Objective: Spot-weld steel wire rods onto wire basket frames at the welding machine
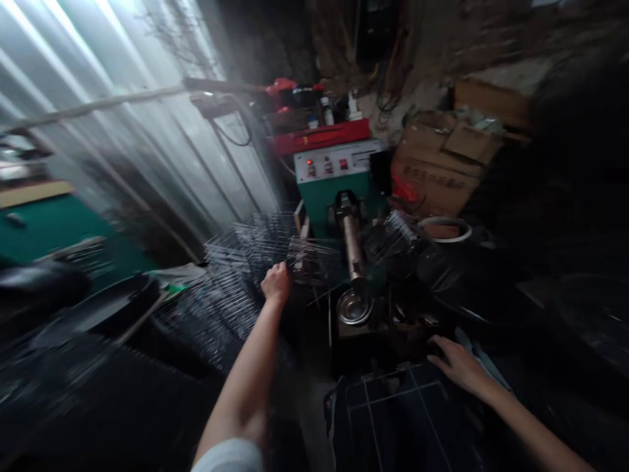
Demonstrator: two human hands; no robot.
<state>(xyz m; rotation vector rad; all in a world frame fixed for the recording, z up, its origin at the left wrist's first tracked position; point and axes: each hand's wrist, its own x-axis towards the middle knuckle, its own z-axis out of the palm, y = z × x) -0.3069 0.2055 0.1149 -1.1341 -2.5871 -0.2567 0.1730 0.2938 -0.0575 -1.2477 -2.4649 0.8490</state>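
My left hand (276,283) is stretched forward with its fingers closed on the edge of a wire rack (317,255). Just left of it lies a large heap of metal wire racks (236,269), blurred by motion. Beyond the hand stands a green machine (314,193) with a metal arm (352,246) pointing towards me. Under the arm's tip sits a round metal bowl (354,307). My right hand (459,364) hovers low on the right near my lap, fingers apart and holding nothing that I can see.
A red tray (322,136) with small bottles lies on top of the machine. Cardboard boxes (437,160) and a white-rimmed bucket (446,229) stand at the right. Corrugated metal sheeting (162,151) walls the left side. A dark pan-like thing (108,305) is at the lower left.
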